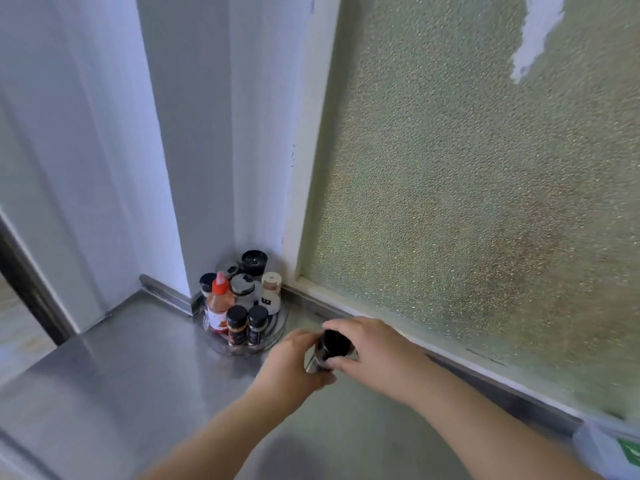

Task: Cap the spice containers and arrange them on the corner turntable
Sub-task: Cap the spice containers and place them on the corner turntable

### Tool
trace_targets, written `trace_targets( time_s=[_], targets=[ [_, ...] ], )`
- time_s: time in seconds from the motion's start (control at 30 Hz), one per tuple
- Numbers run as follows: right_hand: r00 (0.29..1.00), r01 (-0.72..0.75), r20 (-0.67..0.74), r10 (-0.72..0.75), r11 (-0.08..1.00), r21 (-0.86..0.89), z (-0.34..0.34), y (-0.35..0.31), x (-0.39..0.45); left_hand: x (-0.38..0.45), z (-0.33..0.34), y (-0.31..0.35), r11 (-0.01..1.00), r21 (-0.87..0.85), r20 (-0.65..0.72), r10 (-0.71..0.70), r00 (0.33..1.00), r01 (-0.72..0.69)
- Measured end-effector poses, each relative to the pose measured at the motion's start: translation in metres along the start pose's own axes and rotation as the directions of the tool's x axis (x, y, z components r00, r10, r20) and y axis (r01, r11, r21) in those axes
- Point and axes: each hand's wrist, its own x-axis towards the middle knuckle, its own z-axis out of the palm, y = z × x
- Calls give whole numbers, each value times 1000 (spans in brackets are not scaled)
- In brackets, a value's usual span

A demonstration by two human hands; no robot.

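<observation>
— What's going on with that jar?

— The left hand (294,362) is wrapped round the body of a small clear spice jar (317,362), bracing it, while the right hand (367,348) has its fingers curled over the round black cap (335,342). I'd say the cap is being twisted on, one hand steadying so the other can turn.

— And it's off the turntable?

— Yes, held over the brushed steel counter (121,358), just ahead of the frosted window pane (485,202) that runs along beyond the right hand. The clear round turntable (277,336) sits just beyond the left hand, tucked into the corner.

— Much on it?

— A red-capped orange sauce bottle (218,303), two black-lidded spice jars (246,325) at its near edge, a white bottle with a pale cap (270,292), and others behind. The side nearest the hands looks like the free spot, which may be why the jar is capped right there.
</observation>
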Motion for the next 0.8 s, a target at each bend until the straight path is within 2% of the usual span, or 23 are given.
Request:
trace_targets(
  time_s=[0.27,0.43,0.53,0.63,0.8],
  targets=[
    [998,-52,-29,53,998,40,48,11,105,15,-55,-62,987,97,-118,-115,986,126],
    [997,-75,-24,77,994,84,83,13,163,34,-87,-84,976,148,-129,-142,981,161],
    [992,-128,23,126,985,119,101,17,183,41,-98,-95,975,157,-156,-133,979,157],
    [988,-129,104,117,984,120,116,20,191,46,-101,-105,974,157,-163,-136,977,162],
    [980,-136,158,118,985,107,127,28,188,52,-96,-114,971,171,-152,-143,978,169]
  ],
)
